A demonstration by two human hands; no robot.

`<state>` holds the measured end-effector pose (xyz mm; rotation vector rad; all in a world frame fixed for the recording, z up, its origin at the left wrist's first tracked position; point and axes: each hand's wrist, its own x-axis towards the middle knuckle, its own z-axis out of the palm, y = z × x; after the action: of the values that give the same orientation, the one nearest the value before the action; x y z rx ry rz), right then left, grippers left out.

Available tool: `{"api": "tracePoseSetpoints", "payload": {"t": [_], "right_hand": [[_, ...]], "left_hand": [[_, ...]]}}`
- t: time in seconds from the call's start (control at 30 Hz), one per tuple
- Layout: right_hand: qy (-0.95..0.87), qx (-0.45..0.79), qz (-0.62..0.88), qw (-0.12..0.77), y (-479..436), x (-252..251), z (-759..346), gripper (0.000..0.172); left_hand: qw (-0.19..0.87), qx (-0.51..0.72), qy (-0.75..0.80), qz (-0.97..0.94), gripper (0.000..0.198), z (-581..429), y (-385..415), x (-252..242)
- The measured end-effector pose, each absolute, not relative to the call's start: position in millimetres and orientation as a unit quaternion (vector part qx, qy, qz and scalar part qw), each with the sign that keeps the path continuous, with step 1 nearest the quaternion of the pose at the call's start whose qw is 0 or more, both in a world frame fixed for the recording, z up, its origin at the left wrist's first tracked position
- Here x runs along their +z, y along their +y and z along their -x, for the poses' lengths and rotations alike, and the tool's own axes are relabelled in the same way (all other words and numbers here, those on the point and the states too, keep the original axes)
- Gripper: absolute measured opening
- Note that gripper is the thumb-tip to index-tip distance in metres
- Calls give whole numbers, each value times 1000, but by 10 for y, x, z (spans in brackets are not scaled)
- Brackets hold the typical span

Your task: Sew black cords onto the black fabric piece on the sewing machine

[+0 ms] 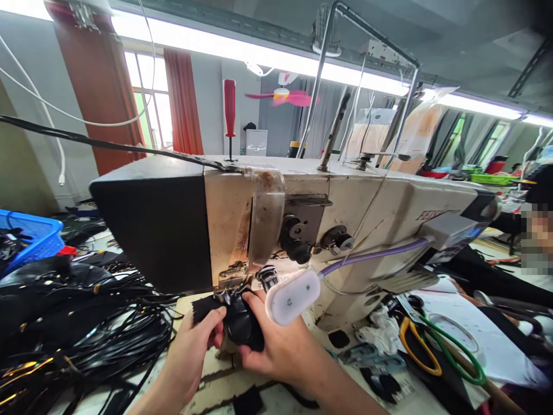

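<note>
A worn cream sewing machine [389, 207] fills the middle of the head view. Under its needle area sits a small black shiny piece [242, 325]. My left hand [192, 351] pinches the left side of that black piece, next to a black fabric tab. My right hand [280, 346] grips the same piece from the right, fingers curled around it. A white oval lamp [291, 297] on a purple gooseneck hangs just above my right hand.
A heap of black straps and cords [82, 340] lies at the left, with a blue basket [30, 233] behind. Yellow and green handled scissors [432, 346], clips and papers lie at the right. A red-handled screwdriver [229, 115] stands on the machine. A person sits far right.
</note>
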<state>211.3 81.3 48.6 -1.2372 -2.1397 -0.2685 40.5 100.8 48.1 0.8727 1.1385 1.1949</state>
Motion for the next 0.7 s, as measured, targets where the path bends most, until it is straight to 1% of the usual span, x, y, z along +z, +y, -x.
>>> {"api": "tracePoseSetpoints", "payload": {"t": [0.13,0.23,0.3,0.47,0.57,0.7], "right_hand": [[-836,-35,458,302,908,549,-2246,55],[-852,1,431,297,946,532,-2288,51],[-859,6,405,312,945,499,-2281,50],[-852,6,379,361,912,458,-2235,53],[-853,7,382,355,913,484,-2231,51],[-859,18,381,342,942,486,-2255,50]], "left_hand": [[670,545,419,-282,22,-290,1088,559],[698,529,424,-230,11,-231,1192,584],[706,505,442,-227,6,-227,1240,582],[670,538,448,-245,10,-254,1255,527],[661,553,443,-248,14,-259,1252,468],[657,570,425,-249,28,-276,1253,407]]}}
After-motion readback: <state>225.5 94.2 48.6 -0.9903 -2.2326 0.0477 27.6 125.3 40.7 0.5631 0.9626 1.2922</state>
